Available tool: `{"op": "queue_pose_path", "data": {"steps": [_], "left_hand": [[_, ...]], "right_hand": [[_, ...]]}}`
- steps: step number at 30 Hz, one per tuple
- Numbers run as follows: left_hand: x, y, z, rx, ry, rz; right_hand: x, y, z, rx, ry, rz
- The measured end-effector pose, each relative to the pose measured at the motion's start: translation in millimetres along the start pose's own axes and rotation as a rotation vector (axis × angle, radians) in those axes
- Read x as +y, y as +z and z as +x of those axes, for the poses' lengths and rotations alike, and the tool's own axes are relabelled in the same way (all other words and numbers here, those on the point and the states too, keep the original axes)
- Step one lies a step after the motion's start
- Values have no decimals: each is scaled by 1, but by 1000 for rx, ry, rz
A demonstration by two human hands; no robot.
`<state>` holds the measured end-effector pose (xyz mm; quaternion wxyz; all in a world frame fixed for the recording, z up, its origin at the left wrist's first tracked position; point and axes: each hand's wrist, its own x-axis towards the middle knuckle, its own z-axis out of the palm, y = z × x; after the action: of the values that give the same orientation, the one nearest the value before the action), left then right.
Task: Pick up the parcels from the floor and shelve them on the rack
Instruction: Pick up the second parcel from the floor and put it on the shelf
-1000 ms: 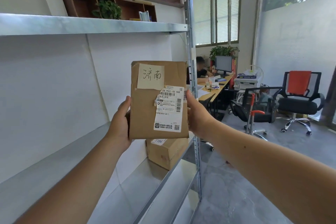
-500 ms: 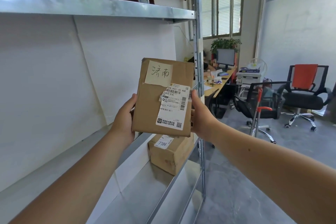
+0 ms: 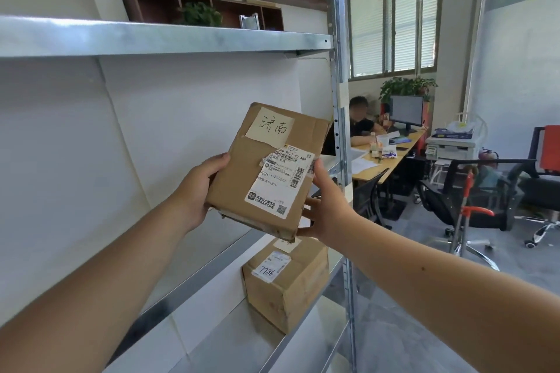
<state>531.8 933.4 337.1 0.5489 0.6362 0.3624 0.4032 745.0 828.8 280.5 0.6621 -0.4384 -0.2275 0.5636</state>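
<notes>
Both hands, left (image 3: 197,191) and right (image 3: 325,209), clasp a tilted parcel (image 3: 263,169) above the rack (image 3: 339,100)'s middle shelf, probably mid-placement; next, lower it flat and let go.

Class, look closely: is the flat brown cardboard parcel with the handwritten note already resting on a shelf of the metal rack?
No: the flat brown cardboard parcel is held in the air between the left hand and right hand, above the shelf.
</notes>
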Motion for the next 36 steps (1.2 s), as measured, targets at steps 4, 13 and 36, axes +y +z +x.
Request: {"op": "queue_pose_path", "data": {"steps": [4, 13, 36], "left_hand": [[14, 3, 16, 58, -9, 155], [49, 8, 50, 102, -16, 489], [20, 62, 94, 46, -33, 1393]], "right_hand": [[-3, 0, 3, -4, 50, 55], [-14, 8, -1, 13, 139, 130], [-1, 19, 0, 160, 219, 162]]}}
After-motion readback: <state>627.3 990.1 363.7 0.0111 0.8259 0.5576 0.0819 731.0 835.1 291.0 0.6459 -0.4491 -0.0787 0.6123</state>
